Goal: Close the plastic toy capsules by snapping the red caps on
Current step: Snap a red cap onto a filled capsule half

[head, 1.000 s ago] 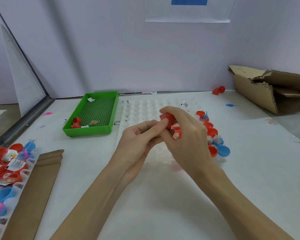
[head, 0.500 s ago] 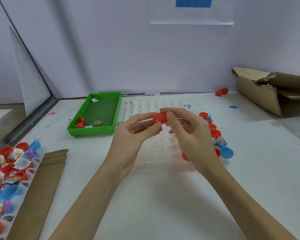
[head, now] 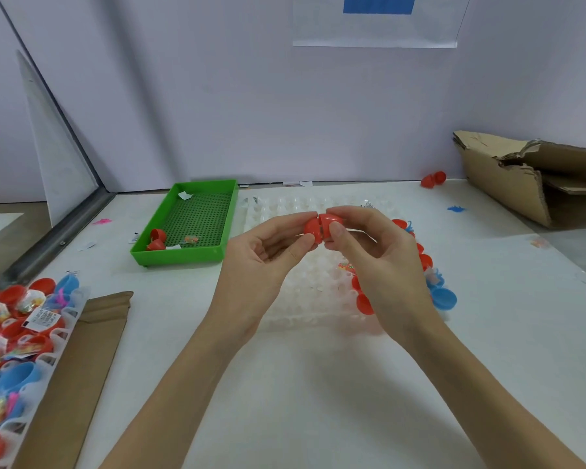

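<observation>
On the white tabletop point(head: 318, 384) our left hand point(head: 257, 262) and right hand point(head: 383, 262) pinch a small red plastic capsule point(head: 317, 226) above the clear dimpled tray point(head: 301, 299). Its halves look unseated; next we should squeeze them squarely.

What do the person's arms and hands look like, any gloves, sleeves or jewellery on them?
Both are bare: the left hand and right hand wear no gloves, and no rings show. The forearms are uncovered to the frame's bottom edge, with no sleeves, watch or bracelet in view. The nails that show are short and unpainted.
</observation>
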A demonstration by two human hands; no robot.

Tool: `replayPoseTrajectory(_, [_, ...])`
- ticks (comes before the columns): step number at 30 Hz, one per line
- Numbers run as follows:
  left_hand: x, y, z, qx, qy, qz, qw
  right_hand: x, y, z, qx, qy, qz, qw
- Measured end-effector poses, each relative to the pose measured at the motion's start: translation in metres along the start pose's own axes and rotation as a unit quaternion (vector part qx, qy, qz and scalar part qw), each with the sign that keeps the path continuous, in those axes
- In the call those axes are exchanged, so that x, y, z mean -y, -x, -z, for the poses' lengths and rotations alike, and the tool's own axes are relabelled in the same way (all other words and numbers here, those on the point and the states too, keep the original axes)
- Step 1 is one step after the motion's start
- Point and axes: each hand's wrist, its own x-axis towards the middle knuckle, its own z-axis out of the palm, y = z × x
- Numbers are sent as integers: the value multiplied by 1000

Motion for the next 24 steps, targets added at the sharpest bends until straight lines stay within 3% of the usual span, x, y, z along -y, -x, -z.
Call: replayPoseTrajectory(24, [-1,3,-6,-57,10,11,998,-3,3,-3,5,43,52,998])
